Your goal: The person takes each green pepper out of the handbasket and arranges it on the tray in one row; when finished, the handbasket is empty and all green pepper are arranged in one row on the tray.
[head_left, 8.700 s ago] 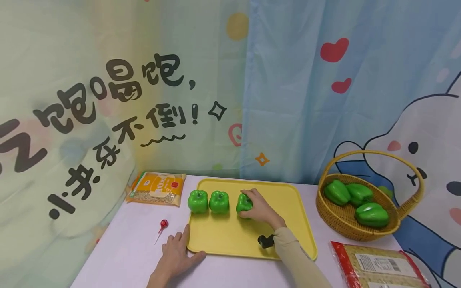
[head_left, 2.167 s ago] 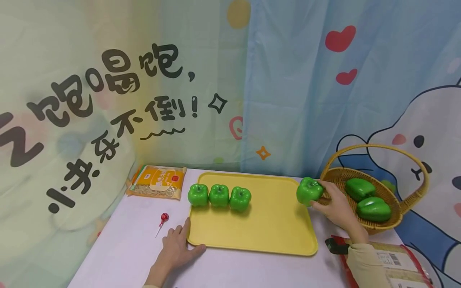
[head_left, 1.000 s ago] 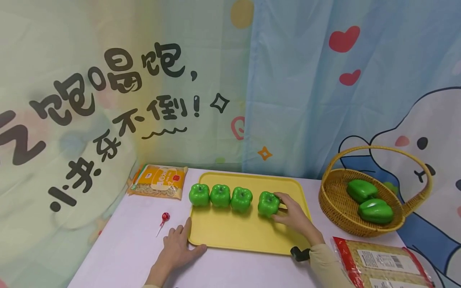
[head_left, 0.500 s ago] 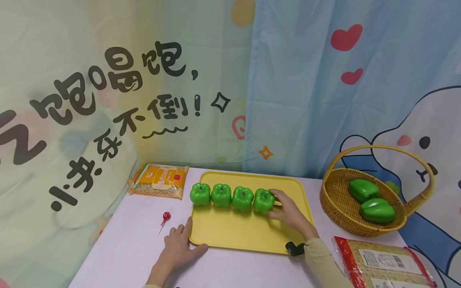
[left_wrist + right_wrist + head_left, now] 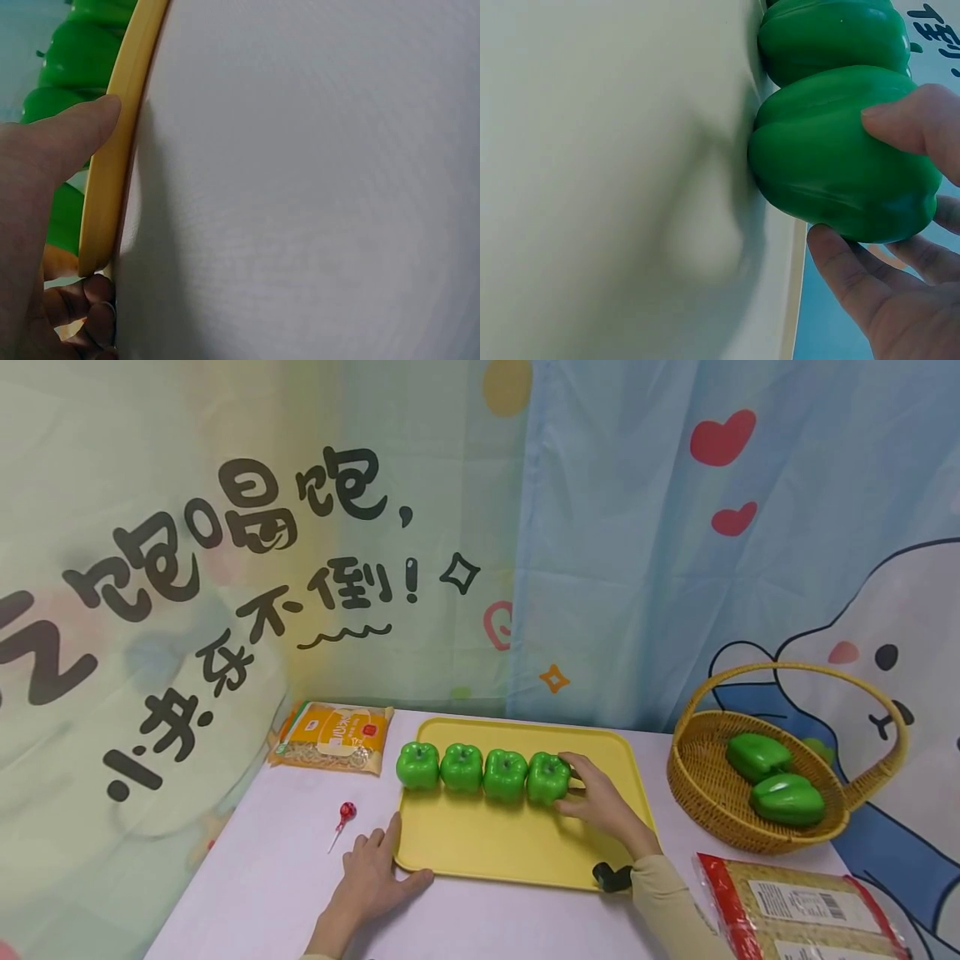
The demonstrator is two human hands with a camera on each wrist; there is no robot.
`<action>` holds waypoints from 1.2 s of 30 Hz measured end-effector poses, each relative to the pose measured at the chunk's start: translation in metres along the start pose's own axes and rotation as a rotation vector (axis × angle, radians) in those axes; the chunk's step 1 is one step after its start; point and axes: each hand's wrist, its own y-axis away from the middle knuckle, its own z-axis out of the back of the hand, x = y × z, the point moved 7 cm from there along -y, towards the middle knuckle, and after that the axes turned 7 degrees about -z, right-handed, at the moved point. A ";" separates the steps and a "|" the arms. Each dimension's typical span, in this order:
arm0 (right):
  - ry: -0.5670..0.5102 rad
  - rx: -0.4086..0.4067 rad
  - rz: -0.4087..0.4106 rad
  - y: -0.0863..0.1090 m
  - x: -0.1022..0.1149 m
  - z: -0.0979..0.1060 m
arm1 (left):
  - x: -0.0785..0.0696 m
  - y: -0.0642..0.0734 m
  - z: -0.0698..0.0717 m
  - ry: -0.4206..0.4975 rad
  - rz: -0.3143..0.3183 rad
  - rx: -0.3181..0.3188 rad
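Note:
Several glossy green bell peppers stand in a row along the back half of the yellow tray (image 5: 480,843), stems up. My right hand (image 5: 602,802) holds the bell pepper (image 5: 549,778) at the row's right end. In the right wrist view its thumb lies on one side of that pepper (image 5: 840,157) and the fingers reach round the other, with the neighbouring pepper (image 5: 832,37) against it. My left hand (image 5: 367,878) rests at the tray's front left corner. In the left wrist view the thumb (image 5: 86,127) touches the tray's rim (image 5: 109,180); other fingers are partly hidden.
A wicker basket (image 5: 705,814) with two bell peppers (image 5: 787,799) stands at the right. In front of it lies a red-edged clear packet (image 5: 802,906). An orange food bag (image 5: 333,739) lies back left, with a red lollipop (image 5: 347,814) nearer me. Curtains hang behind the table.
My right hand left a third pepper in the row, took another from the basket, then slid it left against the row. The basket went from three peppers to two. My left hand stayed put.

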 end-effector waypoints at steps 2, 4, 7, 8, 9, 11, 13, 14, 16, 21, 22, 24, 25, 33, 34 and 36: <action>0.003 0.000 -0.009 0.000 0.000 0.000 | 0.000 0.000 0.000 -0.001 0.000 0.001; 0.001 0.001 -0.017 0.001 0.000 0.000 | -0.001 0.000 -0.001 -0.002 0.001 0.003; 0.005 -0.001 -0.025 0.002 0.000 0.001 | -0.001 -0.001 -0.001 0.001 0.005 0.007; 0.009 -0.004 -0.025 0.003 0.001 0.002 | -0.001 -0.001 -0.001 0.005 0.010 0.009; 0.011 -0.008 -0.026 0.003 0.001 0.003 | -0.001 -0.001 -0.001 0.007 0.013 0.011; 0.018 -0.018 -0.027 0.005 0.000 0.005 | -0.001 -0.001 -0.001 0.011 0.015 0.013; 0.019 -0.037 -0.030 0.008 0.000 0.010 | 0.000 -0.002 -0.001 0.007 0.015 0.014; 0.025 -0.048 -0.034 0.010 -0.001 0.012 | 0.000 -0.002 -0.001 0.006 0.014 0.014; 0.038 -0.072 -0.041 0.013 -0.003 0.018 | 0.000 -0.002 -0.001 0.004 0.009 0.013; 0.080 -0.131 -0.059 0.024 -0.009 0.037 | 0.000 -0.001 -0.001 0.012 0.007 0.010; 0.086 -0.140 -0.060 0.026 -0.011 0.041 | 0.001 -0.001 -0.001 0.013 0.006 0.010; 0.100 -0.158 -0.069 0.030 -0.014 0.050 | 0.001 -0.001 -0.001 0.015 0.006 0.010; 0.103 -0.166 -0.074 0.032 -0.016 0.055 | 0.001 -0.001 -0.001 0.016 0.007 0.012; 0.146 -0.247 -0.131 0.057 -0.025 0.100 | 0.002 -0.002 -0.004 0.013 0.022 0.037; 0.158 -0.268 -0.138 0.060 -0.027 0.107 | 0.002 -0.002 -0.003 0.013 0.022 0.036; 0.188 -0.313 -0.148 0.067 -0.032 0.120 | 0.002 -0.002 -0.003 0.009 0.021 0.033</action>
